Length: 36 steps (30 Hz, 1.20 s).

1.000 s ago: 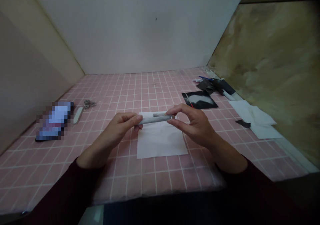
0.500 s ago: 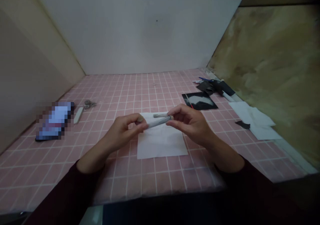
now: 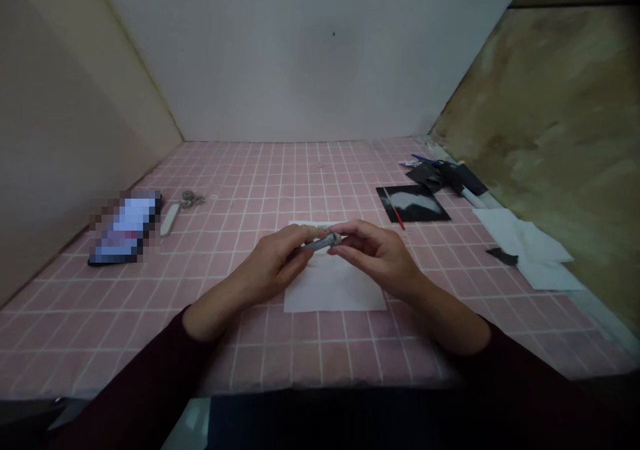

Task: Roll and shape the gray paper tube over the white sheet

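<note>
Head view, catalogued from my remote seat. Phone-like device (image 3: 125, 229), pixelated: one. White strip (image 3: 171, 220): one. Grey coils (image 3: 189, 199): clustered, number unclear to me. Left hand (image 3: 280, 258): one, thumb and fingers closed on the left part of the grey roll (image 3: 320, 243). Grey roll: one, above the white sheet (image 3: 335, 295); I judge it light, fairly stiff, crushable, not slippery, best gripped gently near both ends. White sheet: one. Right hand (image 3: 383, 253): one, thumb and fingertips pinched about the roll's right end. Red-ended stick (image 3: 398, 217): one, across the dark card (image 3: 417, 203). Dark card: one. Dark scrap (image 3: 503, 257): one. White papers (image 3: 535, 250): overlapping, uncounted.
</note>
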### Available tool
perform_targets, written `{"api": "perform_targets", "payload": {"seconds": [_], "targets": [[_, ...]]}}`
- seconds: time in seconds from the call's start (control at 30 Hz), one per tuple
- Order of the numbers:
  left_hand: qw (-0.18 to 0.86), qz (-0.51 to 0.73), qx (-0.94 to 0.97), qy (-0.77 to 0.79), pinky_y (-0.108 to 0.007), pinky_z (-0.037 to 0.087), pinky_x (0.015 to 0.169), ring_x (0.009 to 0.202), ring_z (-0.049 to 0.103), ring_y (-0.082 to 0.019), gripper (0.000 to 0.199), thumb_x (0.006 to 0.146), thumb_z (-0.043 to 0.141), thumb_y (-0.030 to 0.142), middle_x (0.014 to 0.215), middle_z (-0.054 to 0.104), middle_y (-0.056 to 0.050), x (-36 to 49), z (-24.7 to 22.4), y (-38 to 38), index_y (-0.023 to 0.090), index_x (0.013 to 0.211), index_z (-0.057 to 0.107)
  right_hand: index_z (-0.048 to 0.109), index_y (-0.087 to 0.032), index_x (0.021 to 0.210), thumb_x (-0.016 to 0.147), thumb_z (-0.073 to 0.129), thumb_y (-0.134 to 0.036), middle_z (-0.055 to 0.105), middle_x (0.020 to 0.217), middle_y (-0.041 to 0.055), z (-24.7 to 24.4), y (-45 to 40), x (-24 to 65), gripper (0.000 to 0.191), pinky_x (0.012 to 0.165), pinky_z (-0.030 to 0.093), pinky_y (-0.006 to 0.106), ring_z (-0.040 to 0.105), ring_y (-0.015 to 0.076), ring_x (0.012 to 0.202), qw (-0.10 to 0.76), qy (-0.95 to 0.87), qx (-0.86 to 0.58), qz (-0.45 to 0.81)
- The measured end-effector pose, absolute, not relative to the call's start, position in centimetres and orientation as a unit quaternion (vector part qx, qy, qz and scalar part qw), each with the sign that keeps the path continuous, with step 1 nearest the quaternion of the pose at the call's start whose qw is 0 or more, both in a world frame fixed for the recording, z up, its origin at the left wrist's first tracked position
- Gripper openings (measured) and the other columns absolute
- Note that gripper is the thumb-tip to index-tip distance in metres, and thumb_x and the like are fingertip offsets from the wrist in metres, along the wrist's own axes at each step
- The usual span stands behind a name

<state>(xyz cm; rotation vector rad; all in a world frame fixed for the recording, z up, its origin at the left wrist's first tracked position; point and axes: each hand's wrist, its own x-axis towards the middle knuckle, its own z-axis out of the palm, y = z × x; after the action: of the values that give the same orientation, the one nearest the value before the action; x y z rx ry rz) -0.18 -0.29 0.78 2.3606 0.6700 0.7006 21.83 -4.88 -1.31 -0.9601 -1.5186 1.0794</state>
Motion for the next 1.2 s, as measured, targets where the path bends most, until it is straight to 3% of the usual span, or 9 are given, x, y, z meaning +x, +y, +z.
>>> {"api": "perform_targets", "payload": {"seconds": [0.13,0.27,0.43,0.77,0.9,1.1,1.2], "targets": [[0.297,0.274,0.878,0.257,-0.025,0.046,0.071,0.081,0.060,-0.014,0.015,0.098,0.051,0.023,0.097,0.067,-0.004,-0.1,0.4,-0.3,0.020,0.108,0.062,0.068,-0.021,0.115,0.090,0.068,-0.024,0.073,0.104,0.0049,-1.5,-4.9,21.7,0.025,0.082,0.059,0.031,0.072,0.0143,0.089,0.489,-0.633,-0.372,0.470],[0.329,0.285,0.852,0.291,-0.023,0.041,0.061,0.067,0.051,-0.011,0.016,0.097,0.054,0.029,0.079,0.061,-0.001,0.2,0.1,-0.4,0.018,0.095,0.064,0.067,-0.020,0.110,0.087,0.072,-0.028,0.073,0.097,0.0044,-2.0,-4.8,21.1,0.026,0.081,0.060,0.031,0.073,0.0152,0.087,0.487,-0.617,-0.382,0.486],[0.387,0.299,0.817,0.306,-0.023,0.038,0.058,0.063,0.049,-0.010,0.016,0.094,0.057,0.029,0.074,0.058,0.001,0.4,0.2,-0.5,0.016,0.091,0.065,0.064,-0.019,0.095,0.076,0.082,-0.027,0.071,0.088,0.0010,-2.5,-4.7,20.4,0.027,0.076,0.060,0.027,0.072,0.0131,0.080,0.520,-0.572,-0.390,0.501],[0.330,0.302,0.835,0.321,-0.023,0.035,0.058,0.061,0.047,-0.010,0.018,0.094,0.054,0.023,0.067,0.055,0.002,0.8,0.0,-0.8,0.016,0.078,0.061,0.064,-0.019,0.094,0.082,0.077,-0.032,0.072,0.090,0.0020,-3.2,-5.1,20.0,0.022,0.078,0.061,0.032,0.072,0.0153,0.082,0.514,-0.592,-0.430,0.447],[0.398,0.317,0.796,0.328,-0.022,0.035,0.057,0.060,0.045,-0.010,0.022,0.093,0.056,0.028,0.065,0.052,0.003,0.9,-0.4,-0.6,0.016,0.075,0.059,0.063,-0.019,0.097,0.084,0.074,-0.032,0.071,0.092,0.0022,-3.2,-5.2,19.9,0.021,0.076,0.061,0.030,0.072,0.0142,0.081,0.509,-0.612,-0.431,0.426],[0.592,0.323,0.659,0.333,-0.022,0.041,0.059,0.062,0.051,-0.010,0.023,0.080,0.072,0.035,0.070,0.057,0.002,1.1,-0.3,-0.4,0.016,0.077,0.060,0.063,-0.022,0.102,0.089,0.069,-0.024,0.070,0.096,0.0020,-3.1,-5.5,19.7,0.015,0.082,0.060,0.030,0.071,0.0146,0.088,0.513,-0.653,-0.388,0.400],[0.619,0.308,0.640,0.334,-0.022,0.040,0.057,0.060,0.051,-0.009,0.026,0.076,0.074,0.035,0.067,0.056,0.003,1.0,-0.4,-0.3,0.016,0.074,0.057,0.063,-0.022,0.102,0.089,0.068,-0.023,0.069,0.095,0.0025,-2.9,-5.6,19.7,0.013,0.084,0.060,0.033,0.071,0.0153,0.088,0.498,-0.667,-0.390,0.394]]}}
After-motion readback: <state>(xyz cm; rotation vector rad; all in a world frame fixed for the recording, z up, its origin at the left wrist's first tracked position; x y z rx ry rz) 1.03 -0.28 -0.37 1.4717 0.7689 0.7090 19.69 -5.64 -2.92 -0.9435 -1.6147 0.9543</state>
